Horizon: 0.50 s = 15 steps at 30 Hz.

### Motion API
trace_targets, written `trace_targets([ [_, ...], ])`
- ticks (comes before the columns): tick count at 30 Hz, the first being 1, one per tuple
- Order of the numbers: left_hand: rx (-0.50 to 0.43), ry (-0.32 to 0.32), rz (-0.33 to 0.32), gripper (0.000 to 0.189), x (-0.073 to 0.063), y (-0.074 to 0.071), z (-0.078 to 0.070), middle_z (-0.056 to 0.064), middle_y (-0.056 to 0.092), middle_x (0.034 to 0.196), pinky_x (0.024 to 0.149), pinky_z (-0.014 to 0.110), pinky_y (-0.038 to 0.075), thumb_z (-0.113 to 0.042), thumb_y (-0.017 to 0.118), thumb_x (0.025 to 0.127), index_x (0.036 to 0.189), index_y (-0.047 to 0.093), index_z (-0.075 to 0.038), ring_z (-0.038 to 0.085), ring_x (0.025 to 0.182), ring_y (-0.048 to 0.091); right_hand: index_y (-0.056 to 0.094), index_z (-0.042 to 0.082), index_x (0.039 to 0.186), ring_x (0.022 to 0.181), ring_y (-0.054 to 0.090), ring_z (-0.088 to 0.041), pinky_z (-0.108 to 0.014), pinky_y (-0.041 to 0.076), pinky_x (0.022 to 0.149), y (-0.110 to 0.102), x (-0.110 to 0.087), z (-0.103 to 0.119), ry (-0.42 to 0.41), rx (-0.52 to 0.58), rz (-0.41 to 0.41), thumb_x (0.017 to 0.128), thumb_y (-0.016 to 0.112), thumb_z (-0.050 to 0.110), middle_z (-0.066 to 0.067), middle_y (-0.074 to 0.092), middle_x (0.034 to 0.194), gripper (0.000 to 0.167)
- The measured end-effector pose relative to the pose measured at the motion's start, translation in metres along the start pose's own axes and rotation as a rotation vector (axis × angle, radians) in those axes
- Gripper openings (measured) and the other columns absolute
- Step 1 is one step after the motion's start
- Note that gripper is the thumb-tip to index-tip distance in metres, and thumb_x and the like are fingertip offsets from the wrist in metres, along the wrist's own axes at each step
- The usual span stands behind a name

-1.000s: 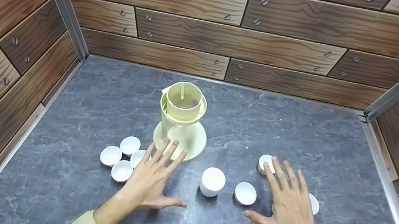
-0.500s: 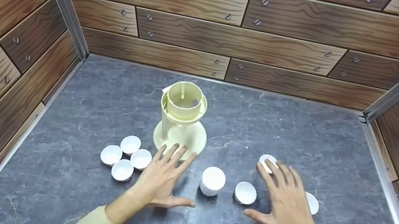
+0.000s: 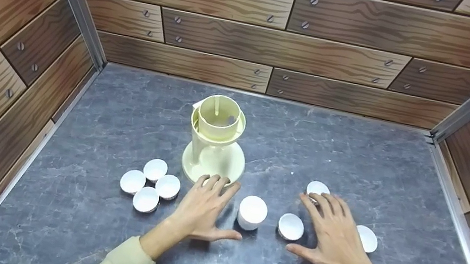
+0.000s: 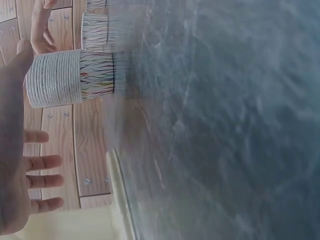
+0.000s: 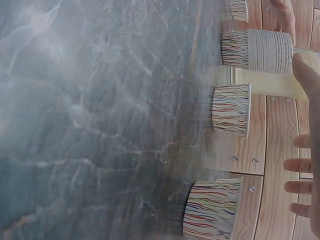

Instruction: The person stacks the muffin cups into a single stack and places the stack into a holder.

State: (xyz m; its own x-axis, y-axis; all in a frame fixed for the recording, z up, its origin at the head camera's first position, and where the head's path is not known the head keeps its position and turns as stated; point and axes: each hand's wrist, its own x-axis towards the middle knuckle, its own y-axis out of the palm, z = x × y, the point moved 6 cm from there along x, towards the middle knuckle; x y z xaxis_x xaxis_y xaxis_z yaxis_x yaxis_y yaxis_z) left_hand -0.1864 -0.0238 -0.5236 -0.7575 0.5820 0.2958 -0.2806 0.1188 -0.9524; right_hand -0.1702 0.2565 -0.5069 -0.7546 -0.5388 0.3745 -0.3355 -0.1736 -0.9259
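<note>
A stack of nested paper cups, white with thin coloured wavy lines on the lowest cup, stands upright mid-table. Just left of it is my left hand, thumb spread from gently bent fingers, holding nothing. My right hand hovers on the other side with a similar spread and nothing in it. Single paper cups stand around the right hand: one by its thumb, one partly behind its fingertips and one to its right. In the left wrist view the stack rises near my left thumb.
Several more paper cups cluster at the left. Behind the left hand stands a pale yellow plastic stand with a round base and an open cylinder on top. Wood-patterned walls enclose the dark marbled tabletop.
My left hand has moved right, away from the clustered cups and closer to the stack, its fingers bending more. The right hand has drawn slightly left, its fingers also bending. The cups stay put.
</note>
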Motion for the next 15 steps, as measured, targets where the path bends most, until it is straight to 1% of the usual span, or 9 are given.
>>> trace_targets([
  [7,-0.011,0.021,-0.008,0.105,0.007,0.006,-0.005,0.007,0.062,0.126,0.100,0.044,0.049,-0.098,0.051,0.075,0.144,0.054,-0.019,0.027,0.116,0.060,0.055,0.012,0.152,0.127,0.056,-0.037,-0.060,0.041,0.114,0.009,0.000,0.001,-0.016,-0.008,0.037,0.066,0.072,0.087,-0.013,0.060,0.140,0.114],
  [15,-0.030,0.043,-0.033,0.099,0.014,0.011,-0.012,0.005,0.062,0.123,0.098,0.043,0.049,-0.097,0.052,0.077,0.136,0.058,-0.018,0.025,0.113,0.061,0.057,0.012,0.149,0.126,0.057,-0.037,-0.059,0.041,0.113,0.017,-0.002,0.000,-0.013,0.001,0.074,0.069,0.070,0.087,-0.015,0.061,0.139,0.111],
])
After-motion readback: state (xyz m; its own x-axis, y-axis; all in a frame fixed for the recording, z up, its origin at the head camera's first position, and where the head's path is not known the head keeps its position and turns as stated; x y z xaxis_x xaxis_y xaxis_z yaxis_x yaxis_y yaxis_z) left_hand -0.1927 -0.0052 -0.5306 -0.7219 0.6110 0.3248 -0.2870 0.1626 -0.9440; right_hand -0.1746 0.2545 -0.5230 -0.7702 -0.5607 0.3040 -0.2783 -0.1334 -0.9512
